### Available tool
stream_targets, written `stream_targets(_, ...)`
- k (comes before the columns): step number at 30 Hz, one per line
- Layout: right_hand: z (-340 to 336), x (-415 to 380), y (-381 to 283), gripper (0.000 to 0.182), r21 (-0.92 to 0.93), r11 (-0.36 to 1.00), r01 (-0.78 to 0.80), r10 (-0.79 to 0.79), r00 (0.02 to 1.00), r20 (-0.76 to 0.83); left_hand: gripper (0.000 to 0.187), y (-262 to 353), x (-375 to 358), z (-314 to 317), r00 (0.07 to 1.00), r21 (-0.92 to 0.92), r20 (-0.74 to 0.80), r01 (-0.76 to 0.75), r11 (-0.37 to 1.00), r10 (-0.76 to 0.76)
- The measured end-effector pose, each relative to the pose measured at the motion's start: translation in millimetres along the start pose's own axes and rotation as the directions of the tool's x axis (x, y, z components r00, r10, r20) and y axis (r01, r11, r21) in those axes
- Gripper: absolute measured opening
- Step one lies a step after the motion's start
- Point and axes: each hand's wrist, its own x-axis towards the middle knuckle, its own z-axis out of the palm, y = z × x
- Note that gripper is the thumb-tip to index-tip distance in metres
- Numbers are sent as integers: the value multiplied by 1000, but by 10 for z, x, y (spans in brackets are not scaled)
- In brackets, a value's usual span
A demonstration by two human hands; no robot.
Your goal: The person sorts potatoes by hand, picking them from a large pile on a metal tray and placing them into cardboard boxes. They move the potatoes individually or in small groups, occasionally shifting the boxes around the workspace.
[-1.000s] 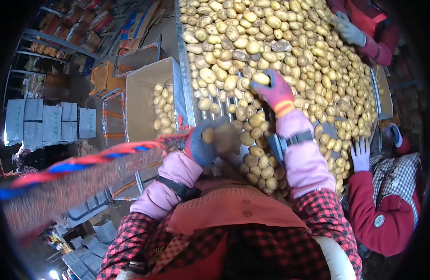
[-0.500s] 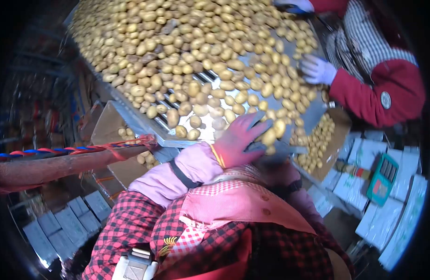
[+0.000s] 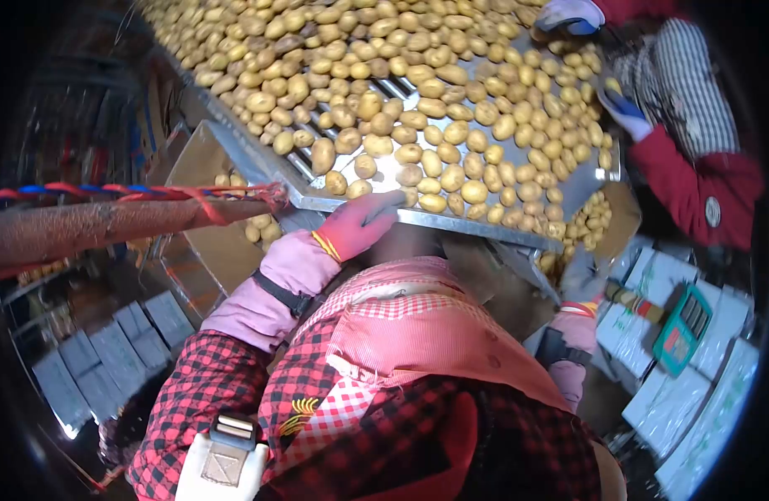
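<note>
Many potatoes (image 3: 451,134) lie spread over a metal sorting table (image 3: 451,222). My left hand (image 3: 362,225), in a pink glove with grey fingertips, rests at the table's front edge beside the nearest potatoes; its fingers are partly bent, and whether anything is under them is hidden. Off the table's right front corner, my right hand (image 3: 581,275) is in a grey glove beside a carton (image 3: 622,219) of potatoes. Its fingers point toward the carton and are blurred, so their grip is unclear.
A co-worker's gloved hands (image 3: 625,113) are at the table's right side, one near a potato. A rope-wrapped pole (image 3: 117,230) juts in from the left. Another carton (image 3: 202,167) stands below the left edge. At right, a green scale (image 3: 683,330) lies on wrapped boxes (image 3: 664,409).
My left hand has drawn back left to the table edge. My right hand has moved right, off the table toward the carton. The co-worker's lower hand has left the potatoes and moved right.
</note>
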Motion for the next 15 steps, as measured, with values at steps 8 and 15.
stream_targets(8,2527,-286,2078,73,-236,-111,965,229,256,939,39,-206,-452,14,954,-154,-262,107,982,-145)
stream_targets(15,3534,321,3080,36,102,-293,951,593,97,800,41,-223,-801,42,895,-131,-396,168,977,-207)
